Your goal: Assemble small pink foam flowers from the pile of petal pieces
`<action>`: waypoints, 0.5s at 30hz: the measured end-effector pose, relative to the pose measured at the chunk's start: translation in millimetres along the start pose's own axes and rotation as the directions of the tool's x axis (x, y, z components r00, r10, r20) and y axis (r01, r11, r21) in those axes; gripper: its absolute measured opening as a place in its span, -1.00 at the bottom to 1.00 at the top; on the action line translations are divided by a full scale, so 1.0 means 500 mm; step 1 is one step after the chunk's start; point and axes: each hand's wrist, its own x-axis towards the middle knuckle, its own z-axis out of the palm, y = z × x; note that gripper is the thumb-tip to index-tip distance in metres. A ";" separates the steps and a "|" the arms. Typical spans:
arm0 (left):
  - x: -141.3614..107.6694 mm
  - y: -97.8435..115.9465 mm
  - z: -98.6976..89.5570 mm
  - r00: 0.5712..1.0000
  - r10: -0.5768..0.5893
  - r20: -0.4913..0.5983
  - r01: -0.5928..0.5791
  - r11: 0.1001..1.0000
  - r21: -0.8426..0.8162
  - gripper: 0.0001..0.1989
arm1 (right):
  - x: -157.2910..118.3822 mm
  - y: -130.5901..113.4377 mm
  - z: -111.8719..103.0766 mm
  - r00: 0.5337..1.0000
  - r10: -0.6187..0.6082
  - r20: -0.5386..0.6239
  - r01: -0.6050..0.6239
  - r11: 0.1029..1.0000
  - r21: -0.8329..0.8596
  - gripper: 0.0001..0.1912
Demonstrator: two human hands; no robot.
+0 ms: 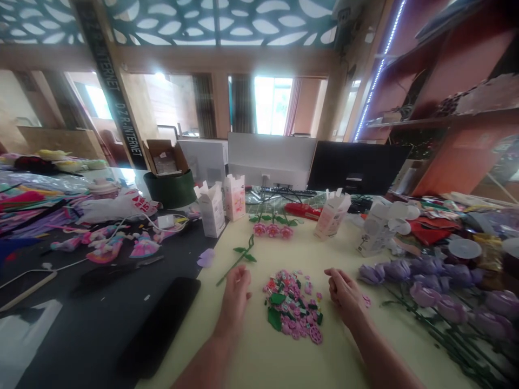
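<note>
My left hand (237, 289) rests on the pale yellow mat (251, 356), fingers curled in, beside the lower part of a green stem (237, 263) with leaves. Whether it grips anything is hidden. My right hand (343, 292) is closed to the right of the pile, and what its fingers may hold is too small to tell. Between both hands lies a pile of small pink and green pieces (295, 308). Pink flowers (273, 231) with green stems lie in a row behind the pile.
White boxes (211, 209) stand at the back, one more box (332, 213) right of the flowers. Purple roses (441, 297) fill the right side. A black phone-like slab (162, 324) lies left; monitors (271, 159) stand behind. Small dolls (107, 246) lie far left.
</note>
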 end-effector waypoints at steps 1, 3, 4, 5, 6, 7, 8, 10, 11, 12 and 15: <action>-0.002 0.001 0.000 1.000 0.018 0.007 -0.018 1.000 0.013 -0.65 | 0.002 -0.003 0.001 1.000 -0.031 -0.007 0.030 0.998 -0.046 -0.66; -0.005 0.003 0.001 0.999 0.045 0.024 -0.046 0.998 0.032 -0.66 | 0.004 -0.012 0.006 0.989 -0.137 -0.052 0.128 0.979 -0.157 -0.65; -0.005 0.003 0.001 0.998 0.061 0.030 -0.062 0.997 0.039 -0.67 | 0.004 -0.017 0.009 0.975 -0.208 -0.078 0.186 0.955 -0.229 -0.63; -0.006 0.003 0.001 0.996 0.076 0.035 -0.078 0.996 0.046 -0.67 | 0.003 -0.023 0.012 0.956 -0.280 -0.087 0.241 0.919 -0.313 -0.61; -0.005 0.002 0.001 0.995 0.090 0.038 -0.092 0.994 0.053 -0.67 | 0.002 -0.029 0.016 0.934 -0.348 -0.077 0.290 0.868 -0.403 -0.58; -0.005 0.002 0.001 0.994 0.102 0.041 -0.105 0.993 0.060 -0.67 | 0.000 -0.033 0.021 0.914 -0.402 -0.050 0.329 0.809 -0.487 -0.56; -0.004 0.001 0.000 0.993 0.114 0.040 -0.116 0.991 0.068 -0.68 | -0.002 -0.036 0.026 0.898 -0.440 -0.008 0.362 0.749 -0.556 -0.55; -0.002 0.000 -0.001 0.991 0.131 0.040 -0.134 0.987 0.084 -0.67 | -0.004 -0.041 0.039 0.870 -0.488 0.075 0.420 0.652 -0.631 -0.54; -0.001 -0.001 -0.002 0.990 0.138 0.040 -0.141 0.986 0.090 -0.67 | -0.002 -0.045 0.045 0.858 -0.502 0.109 0.446 0.622 -0.643 -0.53; 0.000 -0.002 -0.003 0.989 0.143 0.040 -0.146 0.985 0.094 -0.66 | 0.003 -0.052 0.051 0.851 -0.507 0.139 0.465 0.603 -0.648 -0.52; 0.003 -0.006 -0.006 0.990 0.135 0.037 -0.139 0.985 0.103 -0.64 | 0.029 -0.116 0.049 0.861 -0.485 0.151 0.454 0.600 -0.659 -0.55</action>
